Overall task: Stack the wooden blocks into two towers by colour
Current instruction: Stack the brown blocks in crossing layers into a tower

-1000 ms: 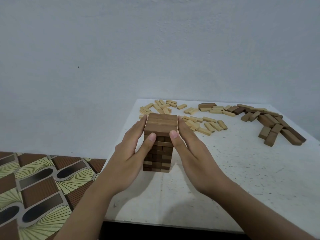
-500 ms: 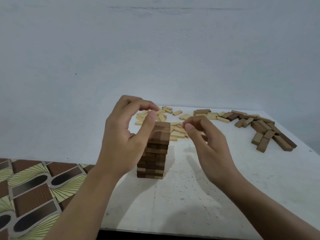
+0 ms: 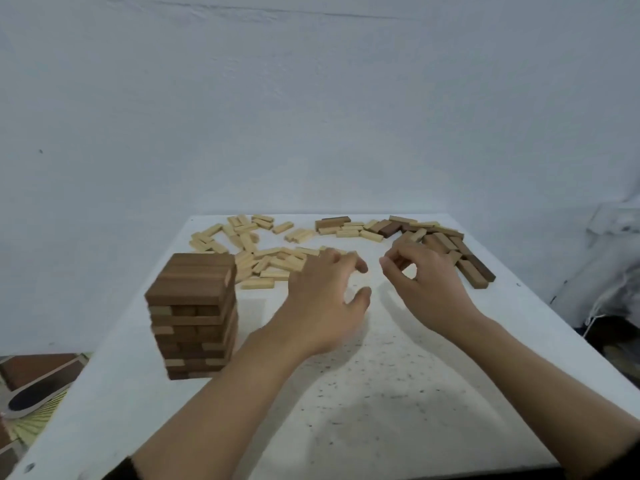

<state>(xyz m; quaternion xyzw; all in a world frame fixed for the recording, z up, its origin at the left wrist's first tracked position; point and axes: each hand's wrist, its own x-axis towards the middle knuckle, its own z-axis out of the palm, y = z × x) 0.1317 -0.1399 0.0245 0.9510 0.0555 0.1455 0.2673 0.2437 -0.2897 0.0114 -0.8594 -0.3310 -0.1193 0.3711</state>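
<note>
A tower of dark brown blocks (image 3: 195,315) stands at the left of the white table (image 3: 381,393), untouched. Loose pale blocks (image 3: 263,266) lie scattered behind it across the far middle of the table. Loose dark blocks (image 3: 446,244) lie in a heap at the far right. My left hand (image 3: 325,299) hovers over the table's middle, to the right of the tower, fingers loosely curled and holding nothing. My right hand (image 3: 426,282) is beside it, near the dark heap, fingers curled; whether it holds a block is hidden.
A pale wall rises directly behind the table. A patterned floor (image 3: 31,386) shows at the lower left past the table's edge. White cloth and a cord (image 3: 602,299) sit off the right edge.
Both hands have let go of the dark tower and moved right and away toward the loose blocks. The view has shifted, so the tower now sits at the left.
</note>
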